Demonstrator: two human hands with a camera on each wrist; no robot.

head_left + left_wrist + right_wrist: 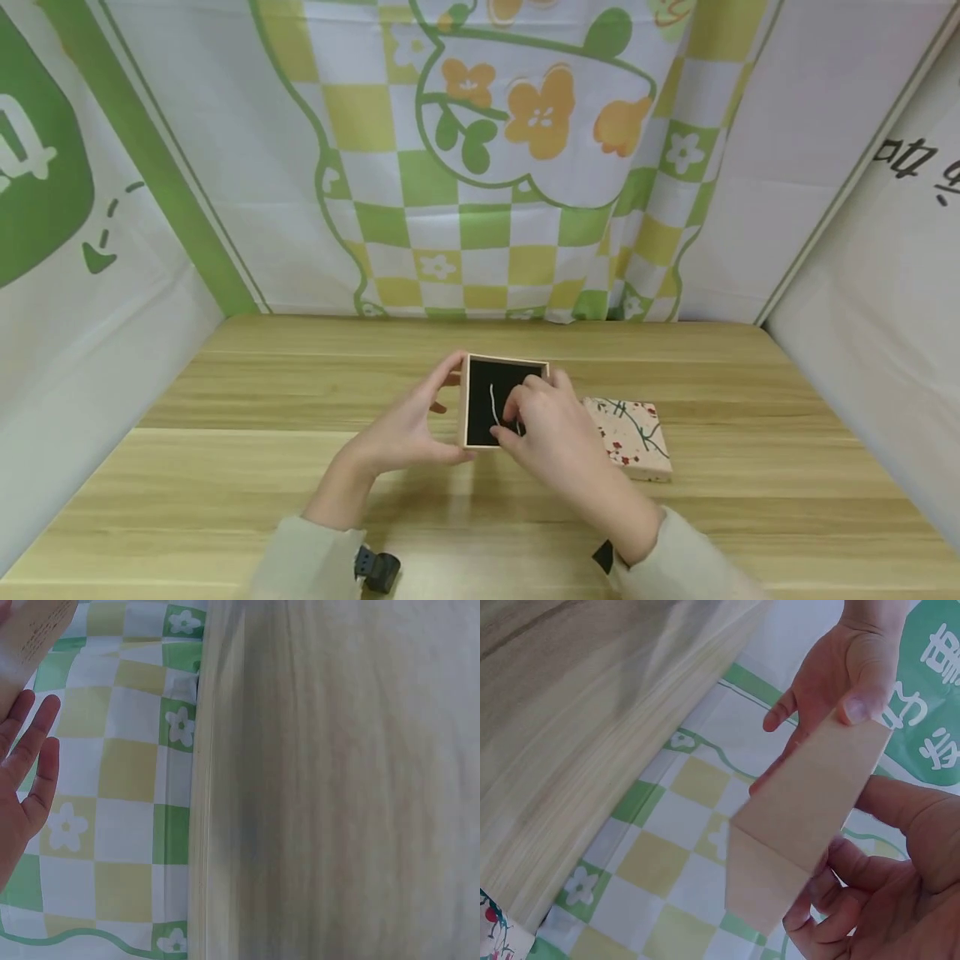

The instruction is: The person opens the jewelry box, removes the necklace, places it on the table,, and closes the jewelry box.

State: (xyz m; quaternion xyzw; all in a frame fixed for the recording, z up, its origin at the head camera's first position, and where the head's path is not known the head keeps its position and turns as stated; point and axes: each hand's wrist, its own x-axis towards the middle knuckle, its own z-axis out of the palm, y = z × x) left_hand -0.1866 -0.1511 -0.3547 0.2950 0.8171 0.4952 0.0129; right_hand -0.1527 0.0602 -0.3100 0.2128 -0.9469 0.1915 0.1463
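An open square box (466, 404) with pale walls and a black lining is tilted up between the hands in the head view. My left hand (405, 429) grips its left side, thumb at the near edge and fingers at the far edge. A thin, curved white strand (492, 402) stands out against the black lining. My right hand (551, 421) reaches over the right side of the box, thumb and forefinger pinched at the strand's lower part, which they partly hide. In the right wrist view, the box's plain outer walls (802, 795) show between both hands.
The box lid (637, 437), patterned with red blossoms and dark branches, lies on the wooden table (247, 467) to the right, partly behind the right forearm. A checked floral curtain (480, 233) hangs along the table's far edge. White cloth walls stand on both sides.
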